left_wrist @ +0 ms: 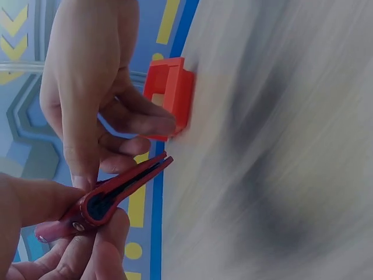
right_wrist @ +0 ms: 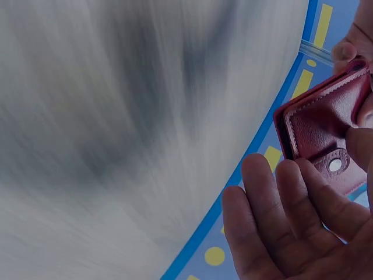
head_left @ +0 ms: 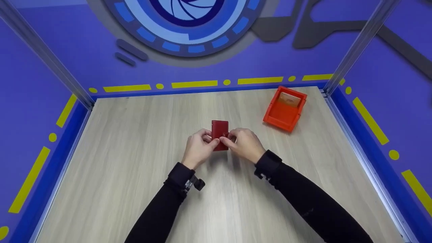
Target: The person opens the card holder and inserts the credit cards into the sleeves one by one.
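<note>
A small dark red wallet [head_left: 220, 127] stands between both hands over the middle of the table. My left hand [head_left: 198, 145] grips its left edge, thumb on the front and fingers behind. With its thumb on the wallet's front, my right hand [head_left: 248, 144] pinches the right edge, beside a snap tab. The right wrist view shows that tab's silver button [right_wrist: 335, 165] and the stitched leather; the other right fingers extend loosely below. Seen end-on in the left wrist view, the wallet [left_wrist: 131, 179] has a rounded spine and two covers slightly apart at their far edges.
An orange-red open bin [head_left: 279, 125] stands at the table's back right, with a pale card-like piece [head_left: 289, 99] against its far inner wall. Blue printed panels [head_left: 189, 72] enclose the wooden table [head_left: 141, 162] at the back and sides. Metal posts mark the back corners.
</note>
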The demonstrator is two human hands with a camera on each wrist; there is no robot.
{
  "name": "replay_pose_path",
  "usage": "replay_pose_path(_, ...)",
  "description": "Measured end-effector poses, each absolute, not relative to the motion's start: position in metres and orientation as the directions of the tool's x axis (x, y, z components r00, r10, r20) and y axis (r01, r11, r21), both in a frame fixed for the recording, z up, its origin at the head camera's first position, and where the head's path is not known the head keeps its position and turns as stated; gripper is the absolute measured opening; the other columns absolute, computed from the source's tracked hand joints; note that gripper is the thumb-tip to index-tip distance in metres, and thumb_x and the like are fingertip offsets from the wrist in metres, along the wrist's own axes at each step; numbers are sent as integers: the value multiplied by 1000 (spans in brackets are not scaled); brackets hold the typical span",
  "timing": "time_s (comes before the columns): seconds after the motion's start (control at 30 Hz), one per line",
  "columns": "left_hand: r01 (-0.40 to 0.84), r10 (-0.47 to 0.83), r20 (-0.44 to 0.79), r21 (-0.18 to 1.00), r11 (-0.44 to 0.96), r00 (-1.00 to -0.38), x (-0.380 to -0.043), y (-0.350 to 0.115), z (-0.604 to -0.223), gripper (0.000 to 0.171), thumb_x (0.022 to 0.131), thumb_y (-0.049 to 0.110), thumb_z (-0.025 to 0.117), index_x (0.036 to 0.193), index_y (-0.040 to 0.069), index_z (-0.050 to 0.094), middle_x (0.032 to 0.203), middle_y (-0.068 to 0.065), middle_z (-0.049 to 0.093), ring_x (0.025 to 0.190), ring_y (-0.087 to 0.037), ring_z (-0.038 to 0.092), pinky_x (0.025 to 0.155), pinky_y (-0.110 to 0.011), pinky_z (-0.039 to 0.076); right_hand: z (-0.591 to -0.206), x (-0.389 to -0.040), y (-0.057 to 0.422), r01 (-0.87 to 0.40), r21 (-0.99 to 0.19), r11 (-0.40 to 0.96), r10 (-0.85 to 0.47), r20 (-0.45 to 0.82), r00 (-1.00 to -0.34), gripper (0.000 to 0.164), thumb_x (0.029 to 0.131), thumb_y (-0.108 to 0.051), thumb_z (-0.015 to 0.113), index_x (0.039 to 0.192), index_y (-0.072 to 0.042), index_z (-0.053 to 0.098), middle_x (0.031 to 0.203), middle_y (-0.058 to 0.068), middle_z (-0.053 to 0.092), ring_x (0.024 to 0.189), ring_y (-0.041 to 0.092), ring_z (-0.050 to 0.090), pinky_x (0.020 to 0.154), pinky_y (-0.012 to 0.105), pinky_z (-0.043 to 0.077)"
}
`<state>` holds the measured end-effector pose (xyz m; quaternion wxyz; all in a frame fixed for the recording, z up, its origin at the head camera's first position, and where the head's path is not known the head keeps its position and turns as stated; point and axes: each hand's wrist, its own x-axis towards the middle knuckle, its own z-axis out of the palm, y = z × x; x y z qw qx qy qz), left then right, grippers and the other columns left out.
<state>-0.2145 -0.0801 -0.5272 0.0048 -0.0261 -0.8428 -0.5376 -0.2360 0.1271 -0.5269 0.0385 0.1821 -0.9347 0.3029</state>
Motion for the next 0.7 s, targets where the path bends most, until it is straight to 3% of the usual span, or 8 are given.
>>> replay_pose_path(0.23,50,50,31,893,447,-998,-210,-68,-533,13,95,14,79,104,8,72,87,-5,77,74,-12,70,71,-28,57,-529,-237,131,-347,-503,791,-333,122,-935,30,104,-32,70,83,-10,76,74,3,68,67,17,57,65,32,45)
replay_pose_path(0.5,75,83,40,882,466,-996,-208,-59,-532,14,95,16,77,105,9,70,88,-4,78,74,-11,70,72,-29,57,-530,-236,131,-346,-492,799,-336,112,-935,27,104,-21,61,78,-13,61,75,0,50,72,21,49,68,35,40)
replay_pose_path(0.7,51,58,28,897,440,-998,-209,-61,-533,14,95,14,78,105,8,70,89,-6,78,76,-11,71,72,-28,57,-530,-237,132,-376,-535,756,-374,119,-920,22,106,-17,62,87,-9,70,82,4,63,77,20,55,74,37,49)
